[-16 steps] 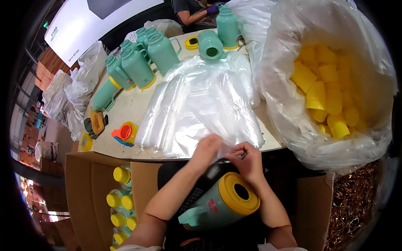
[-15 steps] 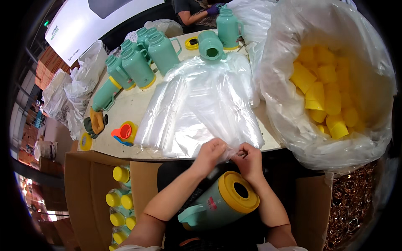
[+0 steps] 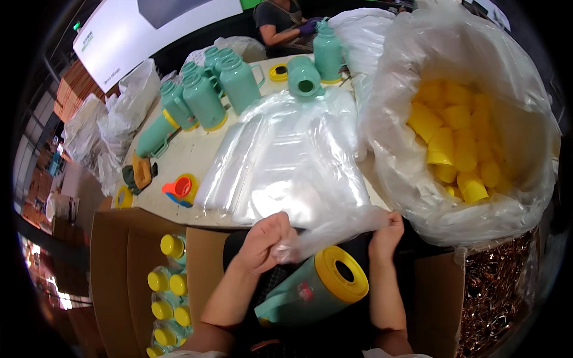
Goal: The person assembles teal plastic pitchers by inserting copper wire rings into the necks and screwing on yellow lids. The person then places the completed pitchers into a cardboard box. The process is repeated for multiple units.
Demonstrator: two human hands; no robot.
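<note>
Lying tilted nearest: green flask [image 3: 304,293]. Above it, left hand [image 3: 264,241] and right hand [image 3: 387,236], fingers curled closed, hold a clear bag [image 3: 340,230] stretched between them. Likely step: spreading it; next calls for steady grip both ends. Beyond: pale table [image 3: 182,153], plastic pile [image 3: 289,152], upright flasks [image 3: 240,88], co-worker [image 3: 278,27].

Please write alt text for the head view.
A left hand and right hand hold clear plastic near a tilted teal flask. A table beyond bears a plastic pile and flasks; at right, a sack of yellow cups.
</note>
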